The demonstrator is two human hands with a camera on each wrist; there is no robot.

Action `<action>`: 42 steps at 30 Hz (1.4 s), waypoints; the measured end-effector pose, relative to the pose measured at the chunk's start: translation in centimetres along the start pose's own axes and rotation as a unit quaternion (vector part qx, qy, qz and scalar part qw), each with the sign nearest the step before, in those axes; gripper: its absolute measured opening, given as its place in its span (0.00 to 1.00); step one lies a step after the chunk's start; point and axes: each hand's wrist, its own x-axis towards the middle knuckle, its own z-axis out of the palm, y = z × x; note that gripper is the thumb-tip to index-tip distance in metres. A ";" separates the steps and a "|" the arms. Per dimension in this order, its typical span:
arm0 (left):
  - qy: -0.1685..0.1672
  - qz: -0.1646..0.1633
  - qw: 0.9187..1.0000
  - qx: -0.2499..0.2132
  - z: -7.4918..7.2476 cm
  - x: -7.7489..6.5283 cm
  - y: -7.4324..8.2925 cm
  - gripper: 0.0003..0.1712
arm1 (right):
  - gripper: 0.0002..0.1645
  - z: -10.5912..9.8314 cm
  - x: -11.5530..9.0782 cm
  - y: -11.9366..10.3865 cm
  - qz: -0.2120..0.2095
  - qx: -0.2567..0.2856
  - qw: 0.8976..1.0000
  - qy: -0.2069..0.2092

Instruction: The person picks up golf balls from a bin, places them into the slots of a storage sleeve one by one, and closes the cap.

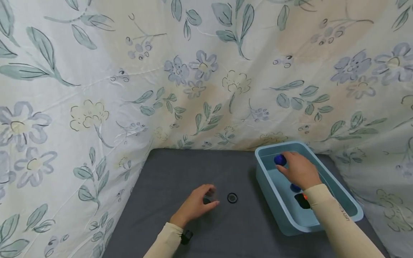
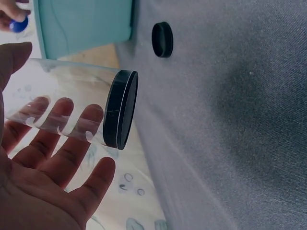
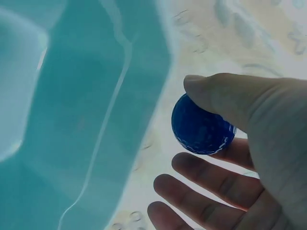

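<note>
A dimpled blue golf ball [image 3: 204, 125] is pinched between the thumb and a finger of my right hand [image 1: 301, 172], over the far part of a light blue plastic bin [image 1: 271, 197]. The other right fingers spread loosely below the ball in the right wrist view. My left hand [image 1: 193, 206] holds a clear plastic cylinder [image 2: 72, 86] with a black cap [image 2: 121, 110] on its lower end, thumb on one side and fingers on the other. A loose black round lid [image 1: 232, 197] lies on the dark table to the right of the left hand.
Inside the bin are another blue ball [image 1: 295, 187] and a black item [image 1: 302, 201] with an orange-red spot, partly hidden by the right wrist. The bin stands at the right of the dark table [image 1: 193, 165]. Floral cloth [image 1: 206, 96] hangs behind and along both sides.
</note>
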 end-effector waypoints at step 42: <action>0.022 0.032 0.999 -0.009 0.3 0.3 0.5 0.29 | 0.32 7.7 -4.0 -13.2 -0.051 0.424 0.903 -0.051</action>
